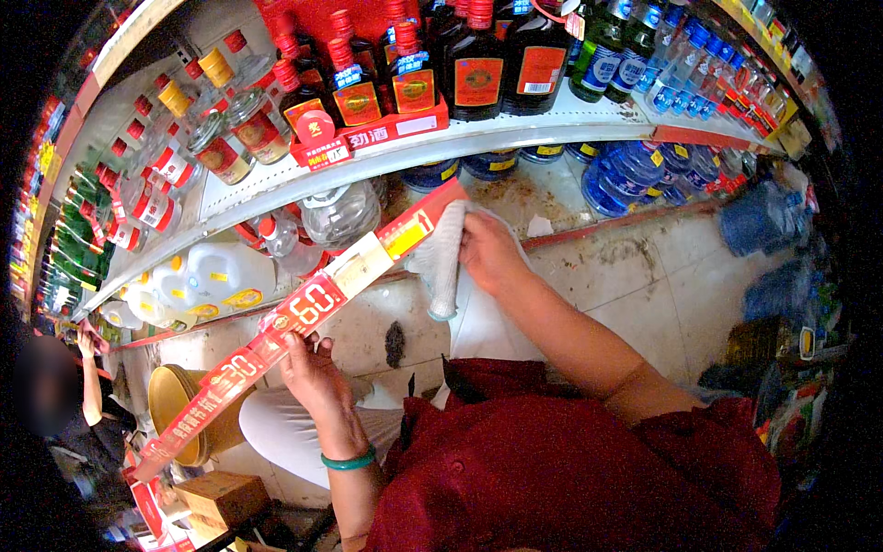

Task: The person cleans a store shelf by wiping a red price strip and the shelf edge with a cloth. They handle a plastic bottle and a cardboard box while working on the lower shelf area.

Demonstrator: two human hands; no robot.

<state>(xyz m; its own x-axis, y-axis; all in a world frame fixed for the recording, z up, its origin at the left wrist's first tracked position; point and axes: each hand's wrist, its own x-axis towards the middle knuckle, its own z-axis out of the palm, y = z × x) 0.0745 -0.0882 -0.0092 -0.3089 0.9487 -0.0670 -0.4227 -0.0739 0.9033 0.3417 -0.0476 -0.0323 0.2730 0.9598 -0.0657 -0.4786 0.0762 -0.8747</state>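
Observation:
A long red shelf label strip (314, 301) slants across the view, holding printed price cards and a bare cream-coloured section. My left hand (314, 372) grips its lower edge near the middle, thumb on the front; a green bangle (348, 459) circles the wrist. At the strip's upper end, my right hand (491, 252) holds a white knitted cloth (445, 259) with a teal edge against the strip. The cloth covers part of that end, and some right fingers are hidden behind it. One end of the strip reaches toward the lower left.
Above runs a white shelf (510, 131) carrying several dark bottles (476, 76) and clear ones. Below it stand white jugs (227, 276) and blue water jugs (621, 176). A yellow bucket (221, 421) and cardboard box (224, 497) are at lower left, near another person (110, 421).

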